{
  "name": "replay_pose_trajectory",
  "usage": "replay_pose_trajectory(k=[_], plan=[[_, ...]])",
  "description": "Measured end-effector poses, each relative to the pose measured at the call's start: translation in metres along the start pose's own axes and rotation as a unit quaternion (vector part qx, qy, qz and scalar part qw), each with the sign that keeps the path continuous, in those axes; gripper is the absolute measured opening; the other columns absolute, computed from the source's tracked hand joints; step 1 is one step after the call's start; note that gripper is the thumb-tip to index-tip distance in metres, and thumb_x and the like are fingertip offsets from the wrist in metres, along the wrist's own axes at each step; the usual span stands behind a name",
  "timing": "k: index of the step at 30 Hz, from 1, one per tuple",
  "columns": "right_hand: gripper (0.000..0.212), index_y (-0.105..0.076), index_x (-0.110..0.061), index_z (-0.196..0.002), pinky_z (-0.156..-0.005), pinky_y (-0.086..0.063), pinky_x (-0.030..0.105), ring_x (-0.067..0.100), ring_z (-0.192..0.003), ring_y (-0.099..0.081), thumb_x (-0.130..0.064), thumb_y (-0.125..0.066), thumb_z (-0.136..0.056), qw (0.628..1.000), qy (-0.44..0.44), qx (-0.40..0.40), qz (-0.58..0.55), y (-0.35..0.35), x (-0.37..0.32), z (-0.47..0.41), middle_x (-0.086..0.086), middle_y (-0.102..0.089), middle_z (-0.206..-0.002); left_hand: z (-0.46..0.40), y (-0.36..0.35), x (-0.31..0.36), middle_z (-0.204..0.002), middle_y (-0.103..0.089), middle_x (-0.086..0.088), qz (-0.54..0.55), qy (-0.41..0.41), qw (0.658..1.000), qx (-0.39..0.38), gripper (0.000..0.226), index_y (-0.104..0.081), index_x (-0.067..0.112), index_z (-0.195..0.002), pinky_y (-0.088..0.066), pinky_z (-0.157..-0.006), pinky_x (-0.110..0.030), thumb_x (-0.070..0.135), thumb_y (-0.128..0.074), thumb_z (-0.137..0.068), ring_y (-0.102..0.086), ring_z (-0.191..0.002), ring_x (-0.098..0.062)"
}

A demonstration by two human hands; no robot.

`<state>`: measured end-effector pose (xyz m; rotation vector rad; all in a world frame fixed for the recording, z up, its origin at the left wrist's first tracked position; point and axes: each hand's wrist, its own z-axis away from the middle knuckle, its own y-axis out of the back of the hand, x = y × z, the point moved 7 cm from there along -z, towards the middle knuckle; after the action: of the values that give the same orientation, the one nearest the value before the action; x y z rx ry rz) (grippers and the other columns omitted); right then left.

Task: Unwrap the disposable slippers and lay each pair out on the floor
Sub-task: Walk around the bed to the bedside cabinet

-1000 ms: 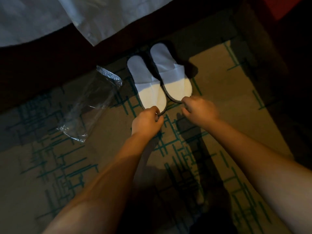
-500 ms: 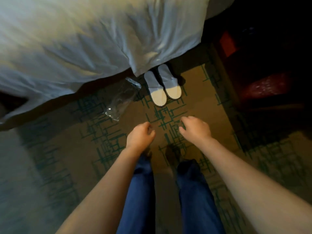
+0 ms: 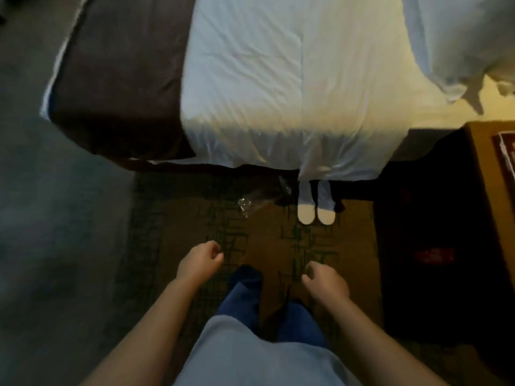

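Observation:
A pair of white disposable slippers (image 3: 316,208) lies side by side on the patterned carpet, heels toward me, toes tucked under the hanging white bedsheet. Their empty clear plastic wrapper (image 3: 257,200) lies on the carpet just left of them. My left hand (image 3: 200,261) and my right hand (image 3: 324,282) hang loosely curled in front of me, well back from the slippers, holding nothing.
A bed with white sheet (image 3: 278,93) and dark brown runner (image 3: 119,79) fills the top. A wooden bedside table (image 3: 490,196) stands at the right. My legs in blue trousers (image 3: 245,296) stand on the carpet (image 3: 354,246).
Both hands let go of the slippers' heels and drew back. The view rose as I stood up, so the slippers now look small and far.

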<state>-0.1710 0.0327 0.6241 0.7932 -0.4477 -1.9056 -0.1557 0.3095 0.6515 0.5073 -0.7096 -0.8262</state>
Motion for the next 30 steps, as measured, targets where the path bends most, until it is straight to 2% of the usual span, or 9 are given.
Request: replay_pose_trajectory(k=[4,7,10,13,16,18,23,26,30], plan=[[0.020,-0.059,-0.022,-0.104,-0.076,-0.055,0.034,0.014,-0.084,-0.061,-0.032,-0.048,-0.090,0.999,0.035,-0.027,0.027,-0.013,-0.017,0.006,-0.002,-0.064,-0.100,0.052,0.001,-0.070,-0.089,-0.055,0.013,0.110,0.067,0.990,0.058,0.019,-0.055,0.027,-0.108,-0.048,-0.073,-0.023,0.027,-0.051,-0.090,-0.059,-0.089,-0.008],[0.021,-0.058,-0.024,-0.106,-0.077,-0.055,0.031,0.012,-0.085,-0.061,-0.033,-0.048,-0.090,0.993,0.053,-0.066,0.082,-0.024,-0.024,0.003,-0.003,-0.063,-0.102,0.094,-0.018,-0.124,-0.089,-0.058,0.007,0.194,0.142,0.966,0.096,0.008,-0.056,0.027,-0.095,-0.045,-0.071,-0.023,0.024,-0.051,-0.090,-0.059,-0.090,-0.013],[0.016,-0.057,-0.025,-0.100,-0.080,-0.051,0.027,0.012,-0.089,-0.058,-0.032,-0.048,-0.089,0.980,0.058,-0.117,0.147,-0.035,-0.030,0.000,-0.004,-0.060,-0.098,0.136,-0.047,-0.177,-0.091,-0.063,-0.004,0.281,0.231,0.922,0.134,0.011,-0.062,0.017,-0.091,-0.043,-0.070,-0.027,0.017,-0.052,-0.089,-0.058,-0.084,-0.017],[0.013,-0.058,-0.022,-0.093,-0.081,-0.047,0.026,0.013,-0.088,-0.056,-0.030,-0.048,-0.089,0.967,0.040,-0.169,0.186,-0.049,-0.035,-0.001,-0.003,-0.059,-0.092,0.176,-0.084,-0.220,-0.087,-0.064,-0.010,0.393,0.309,0.854,0.145,0.015,-0.060,0.016,-0.079,-0.044,-0.063,-0.027,0.012,-0.050,-0.090,-0.059,-0.073,-0.021],[0.018,-0.061,-0.020,-0.095,-0.081,-0.042,0.023,0.011,-0.089,-0.055,-0.032,-0.049,-0.089,0.953,0.036,-0.213,0.213,-0.067,-0.054,-0.006,-0.001,-0.059,-0.096,0.198,-0.113,-0.251,-0.082,-0.061,-0.010,0.447,0.351,0.810,0.144,0.017,-0.057,0.014,-0.078,-0.039,-0.053,-0.024,0.010,-0.047,-0.092,-0.057,-0.066,-0.018],[0.023,-0.064,-0.017,-0.094,-0.081,-0.040,0.022,0.010,-0.087,-0.055,-0.034,-0.049,-0.089,0.946,0.037,-0.228,0.225,-0.080,-0.071,-0.010,-0.002,-0.061,-0.095,0.203,-0.124,-0.269,-0.079,-0.060,-0.012,0.471,0.365,0.792,0.134,0.017,-0.058,0.011,-0.076,-0.039,-0.055,-0.025,0.008,-0.048,-0.091,-0.055,-0.065,-0.019],[0.009,-0.054,-0.022,-0.088,-0.079,-0.039,0.023,0.014,-0.084,-0.050,-0.030,-0.053,-0.087,0.949,0.048,-0.185,0.251,-0.123,-0.121,-0.022,-0.006,-0.052,-0.077,0.201,-0.100,-0.334,-0.075,-0.059,-0.009,0.475,0.368,0.790,0.120,0.022,-0.063,0.007,-0.068,-0.036,-0.059,-0.025,0.008,-0.051,-0.085,-0.052,-0.071,-0.018],[0.011,-0.055,-0.020,-0.079,-0.074,-0.042,0.026,0.017,-0.078,-0.051,-0.029,-0.056,-0.085,0.954,0.023,-0.189,0.232,-0.153,-0.174,-0.021,-0.005,-0.052,-0.071,0.198,-0.060,-0.381,-0.068,-0.057,-0.006,0.468,0.358,0.802,0.099,0.028,-0.057,0.013,-0.062,-0.037,-0.055,-0.024,0.006,-0.049,-0.088,-0.050,-0.061,-0.015],[0.016,-0.057,-0.013,-0.078,-0.067,-0.043,0.031,0.020,-0.077,-0.058,-0.025,-0.050,-0.087,0.960,0.054,-0.157,0.224,-0.191,-0.263,-0.013,0.006,-0.062,-0.082,0.184,0.014,-0.440,-0.078,-0.057,-0.007,0.479,0.353,0.796,0.110,0.015,-0.055,0.009,-0.086,-0.036,-0.049,-0.020,0.011,-0.043,-0.094,-0.050,-0.060,-0.012]])
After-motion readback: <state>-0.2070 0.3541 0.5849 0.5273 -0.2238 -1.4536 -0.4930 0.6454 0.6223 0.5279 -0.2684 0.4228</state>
